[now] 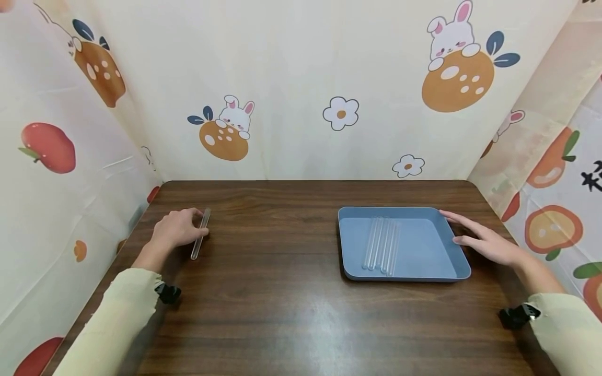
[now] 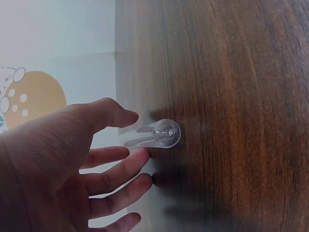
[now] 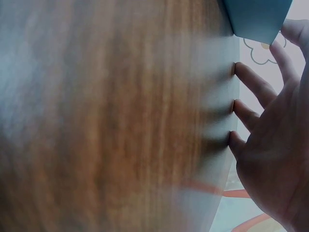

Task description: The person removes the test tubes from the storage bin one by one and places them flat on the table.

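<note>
A clear glass test tube [image 1: 195,251] lies slantwise at the left of the brown table. My left hand [image 1: 176,230] pinches it, with thumb and fingertips on either side. Its round end [image 2: 167,133] faces the left wrist camera, and the other fingertips rest on the table. At the right, several clear test tubes [image 1: 382,245] lie side by side in a shallow blue tray [image 1: 425,250]. My right hand [image 1: 489,243] touches the tray's right side with thumb and forefinger, the fingers fairly straight. In the right wrist view, a tray corner [image 3: 258,21] shows beside the fingertips.
The wood-grain table [image 1: 273,303] has rounded far corners. A printed curtain [image 1: 301,78] stands along its back edge and both sides. Black wrist straps with cameras [image 1: 168,293] sit at the sleeve cuffs. Bare wood lies between the left hand and the tray.
</note>
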A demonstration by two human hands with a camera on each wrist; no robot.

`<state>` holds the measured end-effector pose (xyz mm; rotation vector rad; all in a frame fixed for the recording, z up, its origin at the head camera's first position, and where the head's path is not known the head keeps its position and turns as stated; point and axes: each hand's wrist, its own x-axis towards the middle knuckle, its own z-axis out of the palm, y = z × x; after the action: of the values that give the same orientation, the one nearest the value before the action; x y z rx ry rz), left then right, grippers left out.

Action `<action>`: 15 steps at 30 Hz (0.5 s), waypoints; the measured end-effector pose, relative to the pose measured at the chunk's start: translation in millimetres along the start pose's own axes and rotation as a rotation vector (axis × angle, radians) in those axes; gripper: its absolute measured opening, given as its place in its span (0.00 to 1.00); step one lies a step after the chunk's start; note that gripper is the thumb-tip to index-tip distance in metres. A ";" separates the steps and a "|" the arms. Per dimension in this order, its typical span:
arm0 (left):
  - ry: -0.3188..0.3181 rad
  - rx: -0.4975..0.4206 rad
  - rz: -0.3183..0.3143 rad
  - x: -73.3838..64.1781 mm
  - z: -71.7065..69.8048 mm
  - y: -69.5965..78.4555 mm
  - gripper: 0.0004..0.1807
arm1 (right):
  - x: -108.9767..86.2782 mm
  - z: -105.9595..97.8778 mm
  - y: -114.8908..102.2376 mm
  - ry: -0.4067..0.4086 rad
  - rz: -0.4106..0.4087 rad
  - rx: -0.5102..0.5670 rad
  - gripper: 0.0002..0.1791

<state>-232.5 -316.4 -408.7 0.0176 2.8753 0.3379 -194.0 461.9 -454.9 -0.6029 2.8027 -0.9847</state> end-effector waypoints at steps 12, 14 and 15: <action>0.017 0.010 -0.001 -2.0 0.4 -1.3 0.36 | 0.2 1.1 -1.3 0.000 -0.032 0.018 0.39; 0.020 0.013 0.002 -2.1 -0.2 -1.0 0.36 | -0.3 1.8 -1.4 0.004 -0.042 0.019 0.39; 0.021 0.013 0.003 -2.3 -0.7 -0.8 0.36 | -0.7 2.3 -1.2 0.004 -0.043 0.019 0.39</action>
<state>-230.4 -317.4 -407.7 0.0209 2.8983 0.3219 -192.5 460.0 -456.0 -0.6621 2.7917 -1.0203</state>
